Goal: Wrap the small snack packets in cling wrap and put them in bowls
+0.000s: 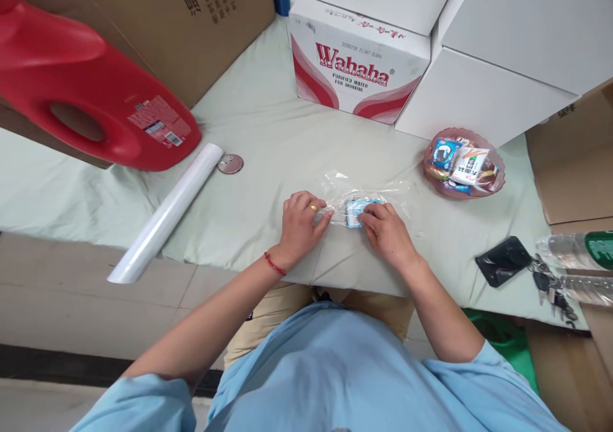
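A small blue-and-white packet (354, 212) lies flat on the pale cloth, with crumpled clear plastic film (340, 189) spread around it. My left hand (301, 224), wearing a ring and a red bracelet, pinches the film just left of the packet. Fingers and thumb of my right hand (389, 233) close on the packet's right side and partly cover it. Whether the film lies over or under the packet is hard to make out. More of the film reaches out behind and to the right of my right hand.
At the left lie a white roll (165, 218), a round disc (230, 163) and a large red jug (158, 129). White cartons (359, 68) stand behind. To the right are a pink bowl (431, 180) of wrapped snacks, a black phone (502, 261), keys (543, 282) and clear bottles (562, 251).
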